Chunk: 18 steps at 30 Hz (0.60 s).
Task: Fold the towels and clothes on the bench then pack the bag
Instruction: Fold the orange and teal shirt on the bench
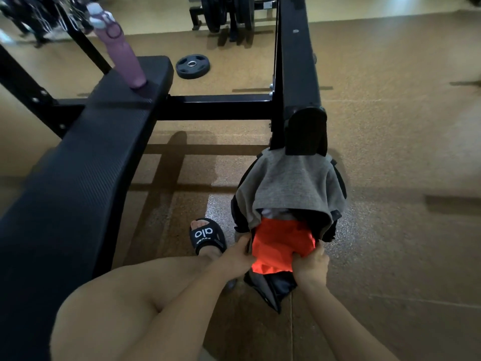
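The black slide sandal [207,237] bears "alo" in white letters across its strap. Smaller print beneath it is unreadable.

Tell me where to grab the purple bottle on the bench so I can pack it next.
Grip the purple bottle round its plain mid-body, coming from the open near side of the bench. It stands upright and alone; the looped lid looks a less steady hold.

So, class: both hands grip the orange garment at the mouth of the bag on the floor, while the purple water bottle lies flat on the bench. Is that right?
One detail is wrong. In the head view the purple water bottle stands upright on the bench, not flat. Both the left hand and right hand do grip the orange garment at the bag.
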{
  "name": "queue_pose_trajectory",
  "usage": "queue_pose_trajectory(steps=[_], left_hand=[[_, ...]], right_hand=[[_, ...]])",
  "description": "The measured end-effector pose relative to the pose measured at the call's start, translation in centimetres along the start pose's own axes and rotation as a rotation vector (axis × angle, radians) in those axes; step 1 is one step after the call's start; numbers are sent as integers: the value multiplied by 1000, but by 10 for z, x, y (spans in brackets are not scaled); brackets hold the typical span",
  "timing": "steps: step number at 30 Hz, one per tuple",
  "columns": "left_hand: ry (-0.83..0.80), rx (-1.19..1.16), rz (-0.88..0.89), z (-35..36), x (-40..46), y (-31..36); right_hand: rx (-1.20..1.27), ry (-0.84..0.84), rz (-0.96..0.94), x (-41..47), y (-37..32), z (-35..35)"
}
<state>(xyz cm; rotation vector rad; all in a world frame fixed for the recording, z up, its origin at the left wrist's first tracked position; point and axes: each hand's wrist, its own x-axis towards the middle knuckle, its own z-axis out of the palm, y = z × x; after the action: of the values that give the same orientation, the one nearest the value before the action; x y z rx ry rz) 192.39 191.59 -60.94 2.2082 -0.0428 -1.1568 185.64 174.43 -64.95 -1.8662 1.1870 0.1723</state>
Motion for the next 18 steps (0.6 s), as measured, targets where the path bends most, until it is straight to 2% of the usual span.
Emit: queue_pose_trajectory(steps=[3,6,8,12,15,18], left_hand=[[19,27,13,-8,-23,5],[134,64,10,-22,-42,7],[222,109,38,-39,-61,12],[412,161,146,-76,-111,33],[583,191,216,-99,-149,40],[669,207,273,-122,-182,39]], right_hand=[[-154,53,-102,-22,-1,-7],[-379,92,-372,-43,-8,-7],[-433,44,-545,-57,-21,-6],[-234,-198,-702,-91,-68,-10],[-140,-241,-864,-114,-103,-17],[-123,-296,-934,-136,-133,-23]])
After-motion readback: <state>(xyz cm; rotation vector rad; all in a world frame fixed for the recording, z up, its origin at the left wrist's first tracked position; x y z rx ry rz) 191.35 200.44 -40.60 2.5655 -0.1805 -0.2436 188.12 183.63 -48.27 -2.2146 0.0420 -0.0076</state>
